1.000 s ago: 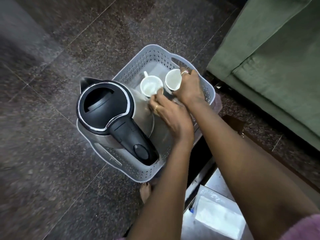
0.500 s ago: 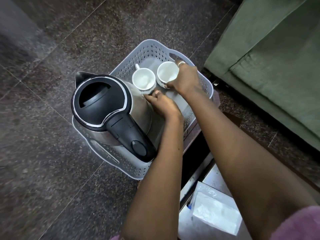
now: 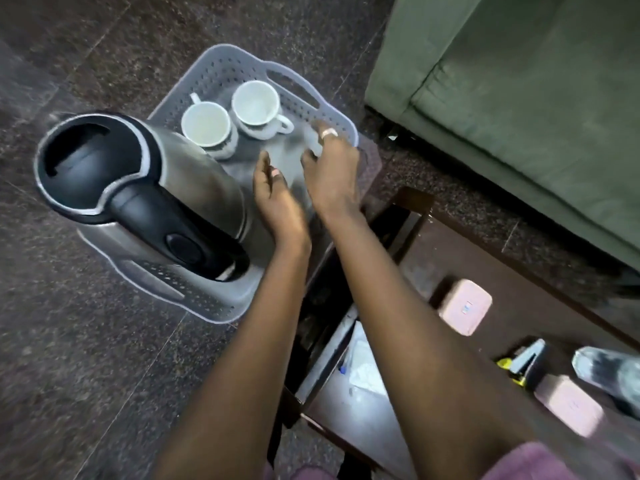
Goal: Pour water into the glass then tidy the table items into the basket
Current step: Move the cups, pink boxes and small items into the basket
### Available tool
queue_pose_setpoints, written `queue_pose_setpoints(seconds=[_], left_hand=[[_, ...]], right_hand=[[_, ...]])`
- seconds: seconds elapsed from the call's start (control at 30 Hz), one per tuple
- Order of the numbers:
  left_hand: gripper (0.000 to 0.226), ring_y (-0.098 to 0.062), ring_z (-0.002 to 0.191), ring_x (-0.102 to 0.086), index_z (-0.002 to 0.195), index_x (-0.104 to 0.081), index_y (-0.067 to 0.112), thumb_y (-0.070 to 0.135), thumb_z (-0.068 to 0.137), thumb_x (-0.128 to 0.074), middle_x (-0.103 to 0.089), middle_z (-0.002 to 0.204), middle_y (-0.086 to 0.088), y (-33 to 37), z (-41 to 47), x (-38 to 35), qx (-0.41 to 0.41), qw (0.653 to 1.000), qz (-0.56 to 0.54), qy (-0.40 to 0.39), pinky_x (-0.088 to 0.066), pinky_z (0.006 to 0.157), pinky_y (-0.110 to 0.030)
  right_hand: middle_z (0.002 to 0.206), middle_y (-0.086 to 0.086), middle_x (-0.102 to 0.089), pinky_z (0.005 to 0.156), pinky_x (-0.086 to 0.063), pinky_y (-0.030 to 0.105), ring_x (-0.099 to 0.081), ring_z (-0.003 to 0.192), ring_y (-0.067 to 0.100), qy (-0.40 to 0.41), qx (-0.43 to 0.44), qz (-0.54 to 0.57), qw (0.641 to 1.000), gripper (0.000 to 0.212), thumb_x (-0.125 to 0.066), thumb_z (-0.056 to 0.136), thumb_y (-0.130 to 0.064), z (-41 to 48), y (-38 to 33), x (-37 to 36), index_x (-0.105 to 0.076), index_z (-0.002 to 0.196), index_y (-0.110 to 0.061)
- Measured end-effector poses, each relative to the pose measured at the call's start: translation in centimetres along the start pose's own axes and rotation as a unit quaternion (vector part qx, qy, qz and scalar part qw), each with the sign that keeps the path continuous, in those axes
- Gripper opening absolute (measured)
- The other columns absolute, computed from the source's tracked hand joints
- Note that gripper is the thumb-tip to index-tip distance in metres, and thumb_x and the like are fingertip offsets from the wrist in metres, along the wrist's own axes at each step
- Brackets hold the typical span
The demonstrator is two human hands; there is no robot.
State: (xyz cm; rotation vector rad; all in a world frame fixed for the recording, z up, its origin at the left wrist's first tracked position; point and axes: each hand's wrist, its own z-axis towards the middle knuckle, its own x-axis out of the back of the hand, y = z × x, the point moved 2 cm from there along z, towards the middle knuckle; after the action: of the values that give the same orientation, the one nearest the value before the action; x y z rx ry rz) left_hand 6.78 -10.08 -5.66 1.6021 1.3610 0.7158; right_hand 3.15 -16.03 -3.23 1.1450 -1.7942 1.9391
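Cups [image 3: 206,124] stand side by side at the basket's [image 3: 221,53] far end beside the kettle [image 3: 194,188], your left hand [image 3: 277,199] and right hand [image 3: 332,168] hovering near, fingers loose, empty; cups likely light, brittle, so lift by handles; kettle likely heavy, take its black handle.

The basket [image 3: 221,306] stood left of the counter [image 3: 519,271], with the sofa [image 3: 519,98] beyond it on the right. In the basket the kettle [image 3: 138,188] took the near left end. At the far end sat the left cup [image 3: 206,124], touching the right cup [image 3: 256,103]. The left hand [image 3: 273,192] and right hand [image 3: 332,168] hovered over the basket's right side. A box [image 3: 464,306] lay on the counter.
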Motion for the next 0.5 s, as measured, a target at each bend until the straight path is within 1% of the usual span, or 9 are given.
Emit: queue_pose_setpoints(seconds=[0.07, 0.13, 0.17, 0.2, 0.23, 0.27, 0.33, 0.4, 0.5], left_hand=[[0.039, -0.028, 0.128, -0.045, 0.126, -0.050, -0.002, -0.011, 0.090, -0.036, -0.051, 0.134, -0.020, -0.4, -3.2, 0.7, -0.080, 0.994, 0.071, -0.031, -0.035, 0.104, -0.021], [0.040, -0.017, 0.121, -0.048, 0.119, -0.057, 0.001, -0.011, 0.086, -0.039, -0.055, 0.126, -0.015, -1.3, -6.5, 1.6, -0.183, 0.968, 0.159, -0.058, -0.033, 0.105, -0.013], [0.040, -0.010, 0.118, -0.048, 0.116, -0.060, 0.001, -0.011, 0.083, -0.040, -0.056, 0.122, -0.012, -2.0, -8.2, 1.9, -0.215, 0.954, 0.194, -0.076, -0.031, 0.103, -0.007], [0.040, -0.006, 0.115, -0.048, 0.113, -0.062, 0.002, -0.011, 0.082, -0.041, -0.057, 0.120, -0.010, -3.0, -9.7, 2.0, -0.227, 0.943, 0.222, -0.095, -0.030, 0.101, -0.003], [0.039, -0.006, 0.113, -0.049, 0.111, -0.063, 0.002, -0.011, 0.081, -0.043, -0.058, 0.119, -0.010, -4.0, -10.8, 2.1, -0.224, 0.935, 0.248, -0.117, -0.029, 0.099, -0.002], [0.037, -0.011, 0.112, -0.052, 0.110, -0.064, 0.002, -0.011, 0.081, -0.045, -0.059, 0.119, -0.012, -5.4, -12.4, 1.8, -0.209, 0.927, 0.276, -0.147, -0.030, 0.098, -0.002], [0.034, -0.024, 0.115, -0.054, 0.112, -0.062, 0.001, -0.008, 0.083, -0.050, -0.059, 0.121, -0.016, -8.5, -15.5, 0.8, -0.161, 0.899, 0.342, -0.222, -0.031, 0.100, -0.011], [0.037, -0.030, 0.121, -0.050, 0.122, -0.057, 0.003, 0.001, 0.084, -0.056, -0.055, 0.128, -0.017, -12.1, -18.3, -0.3, -0.111, 0.854, 0.417, -0.291, -0.031, 0.105, -0.024], [0.064, -0.032, 0.133, -0.035, 0.137, -0.038, 0.007, 0.020, 0.081, -0.066, -0.040, 0.142, -0.018, -16.9, -21.6, -1.9, -0.078, 0.769, 0.522, -0.360, -0.024, 0.111, -0.034]], right_hand=[[0.121, 0.016, -0.061, 0.090, -0.035, 0.021, -0.057, 0.110, 0.029, 0.041, -0.015, 0.038, 0.998, 0.036, -0.055, 0.084, -0.001, -3.0, 2.3, 2.1, -0.058, 0.119, -0.002], [0.116, 0.018, -0.063, 0.091, -0.036, 0.019, -0.059, 0.108, 0.029, 0.084, -0.030, 0.047, 0.995, 0.031, -0.055, 0.083, 0.002, -5.8, 4.9, 3.9, -0.062, 0.113, 0.002], [0.115, 0.018, -0.064, 0.093, -0.035, 0.018, -0.060, 0.108, 0.028, 0.103, -0.043, 0.052, 0.992, 0.028, -0.055, 0.083, 0.002, -7.2, 6.4, 4.9, -0.063, 0.110, 0.003], [0.114, 0.018, -0.065, 0.095, -0.035, 0.018, -0.060, 0.109, 0.027, 0.120, -0.059, 0.055, 0.990, 0.027, -0.055, 0.083, 0.002, -8.5, 7.8, 5.8, -0.064, 0.108, 0.004], [0.114, 0.018, -0.065, 0.096, -0.035, 0.018, -0.060, 0.109, 0.027, 0.132, -0.076, 0.054, 0.987, 0.026, -0.055, 0.083, 0.002, -9.7, 9.0, 6.4, -0.065, 0.107, 0.004], [0.113, 0.019, -0.065, 0.097, -0.035, 0.020, -0.060, 0.109, 0.028, 0.141, -0.096, 0.050, 0.984, 0.026, -0.055, 0.082, 0.003, -11.0, 10.6, 7.3, -0.065, 0.107, 0.004], [0.114, 0.020, -0.064, 0.098, -0.036, 0.027, -0.058, 0.110, 0.030, 0.146, -0.154, 0.042, 0.976, 0.027, -0.055, 0.081, 0.002, -13.5, 14.1, 9.1, -0.064, 0.106, 0.004], [0.116, 0.020, -0.061, 0.097, -0.038, 0.031, -0.055, 0.111, 0.032, 0.156, -0.228, 0.029, 0.961, 0.027, -0.055, 0.082, 0.000, -16.0, 17.9, 11.1, -0.063, 0.108, 0.003], [0.124, 0.021, -0.055, 0.099, -0.030, 0.027, -0.048, 0.118, 0.035, 0.175, -0.301, -0.034, 0.937, 0.034, -0.054, 0.080, 0.002, -20.0, 24.0, 14.7, -0.060, 0.114, 0.000]])
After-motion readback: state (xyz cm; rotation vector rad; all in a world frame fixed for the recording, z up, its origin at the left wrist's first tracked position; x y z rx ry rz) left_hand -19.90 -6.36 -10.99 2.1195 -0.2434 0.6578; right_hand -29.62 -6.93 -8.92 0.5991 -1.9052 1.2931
